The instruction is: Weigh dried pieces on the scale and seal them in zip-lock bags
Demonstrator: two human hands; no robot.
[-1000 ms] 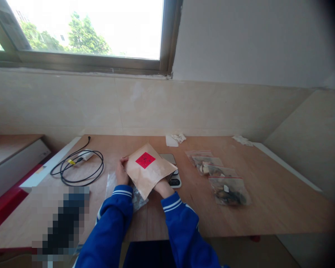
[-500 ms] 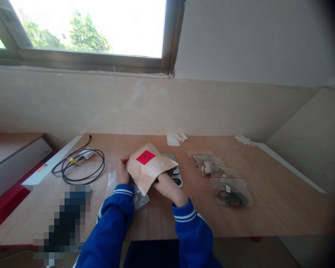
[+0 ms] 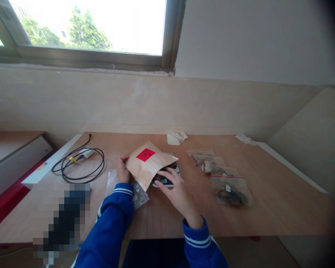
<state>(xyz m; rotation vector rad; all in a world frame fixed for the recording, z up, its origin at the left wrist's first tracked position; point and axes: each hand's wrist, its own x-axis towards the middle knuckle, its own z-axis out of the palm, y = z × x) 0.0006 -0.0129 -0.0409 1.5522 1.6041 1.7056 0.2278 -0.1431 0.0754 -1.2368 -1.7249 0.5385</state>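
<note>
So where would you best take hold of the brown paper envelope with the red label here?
Probably by its left edge, coming in from the left, as the left hand pinches it now. The brown paper envelope is flat and tilted up over the small scale, its right, lower end near the right hand, so the left edge is the free one.

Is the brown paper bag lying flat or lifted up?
Lifted up: the left hand holds the paper bag tilted above the scale, right hand at its mouth.
</note>
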